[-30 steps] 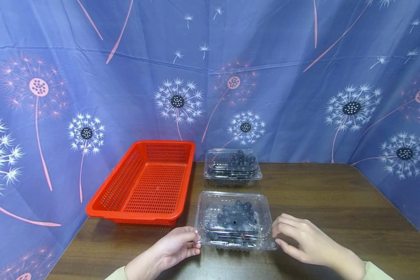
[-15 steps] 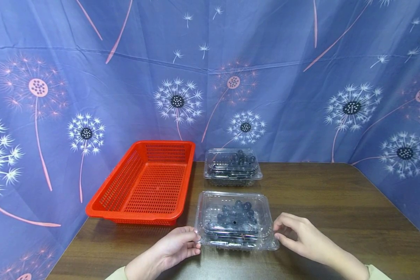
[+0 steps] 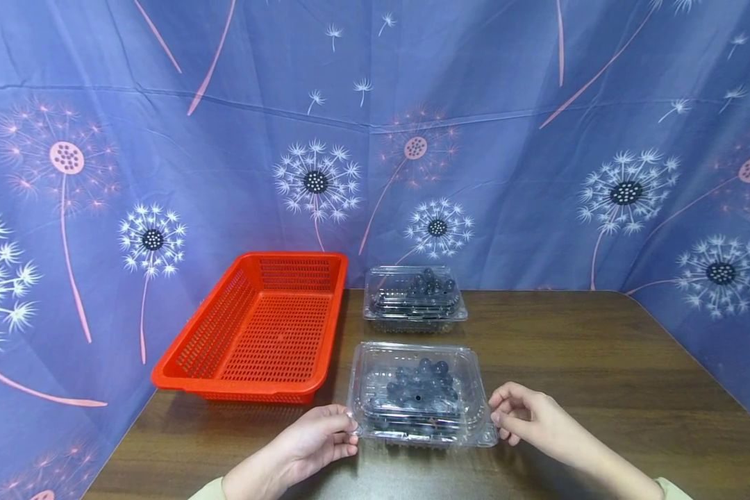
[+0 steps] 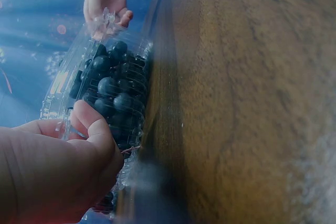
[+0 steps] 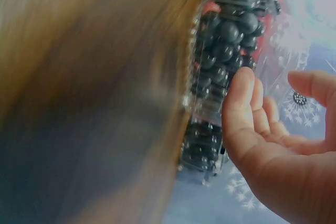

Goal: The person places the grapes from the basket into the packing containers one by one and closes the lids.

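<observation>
A clear plastic clamshell box (image 3: 420, 389) of dark round grapes (image 4: 107, 86) sits on the table in front of me, its lid down. My left hand (image 3: 317, 437) pinches the lid's front left corner between thumb and fingers. At the front right corner, my right hand (image 3: 531, 420) has its thumb and curled fingers on the lid's edge. The right wrist view shows that hand (image 5: 278, 145) beside the grapes, its grip on the clear plastic hard to make out. Behind stands a second clamshell box (image 3: 415, 298) of grapes, also covered.
A red plastic basket (image 3: 244, 385) with slotted walls stands on the left with nothing in it. The brown wooden table (image 3: 600, 361) extends to the right. A blue cloth (image 3: 512, 229) printed with dandelions hangs behind and at both sides.
My right hand's fingers have closed in at the box's front right corner, and that lid corner has shifted slightly right. My left hand and the box have stayed in place.
</observation>
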`<state>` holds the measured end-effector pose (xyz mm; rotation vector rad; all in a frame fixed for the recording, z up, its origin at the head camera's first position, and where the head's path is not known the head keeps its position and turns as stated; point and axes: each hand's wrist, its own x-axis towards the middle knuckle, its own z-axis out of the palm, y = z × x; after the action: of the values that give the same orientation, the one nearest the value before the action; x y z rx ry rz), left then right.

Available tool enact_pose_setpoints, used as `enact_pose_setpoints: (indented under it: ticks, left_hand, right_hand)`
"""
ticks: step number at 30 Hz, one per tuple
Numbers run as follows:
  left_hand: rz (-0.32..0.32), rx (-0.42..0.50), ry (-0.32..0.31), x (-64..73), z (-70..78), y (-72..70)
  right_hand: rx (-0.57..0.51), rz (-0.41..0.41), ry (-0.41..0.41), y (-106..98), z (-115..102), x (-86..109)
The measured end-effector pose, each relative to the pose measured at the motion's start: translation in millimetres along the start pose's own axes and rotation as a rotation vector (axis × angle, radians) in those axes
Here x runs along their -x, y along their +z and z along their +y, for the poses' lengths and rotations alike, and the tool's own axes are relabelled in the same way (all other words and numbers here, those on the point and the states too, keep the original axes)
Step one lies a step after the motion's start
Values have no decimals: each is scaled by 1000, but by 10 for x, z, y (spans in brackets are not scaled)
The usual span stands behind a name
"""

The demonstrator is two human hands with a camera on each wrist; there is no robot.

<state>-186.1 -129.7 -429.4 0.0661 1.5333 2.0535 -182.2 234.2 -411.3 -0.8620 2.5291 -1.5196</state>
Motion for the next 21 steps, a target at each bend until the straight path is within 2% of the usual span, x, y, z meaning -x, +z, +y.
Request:
enact_pose_setpoints:
  ticks: [2,6,14,21]
  left_hand:
    - [1,-1,0,-1,0,-1]
    - [2,-3,-1,-1,1,-2]
    - [5,-6,7,-2,3,-2]
    - [2,-5,19,-17,-20,-16]
  right_hand:
    - [-138,-44,72,-11,0,-1]
    - [-331,-90,178,-14,1,4]
    - [-523,-127,356,24,6,38]
    - [-739,-193,423,86,31,77]
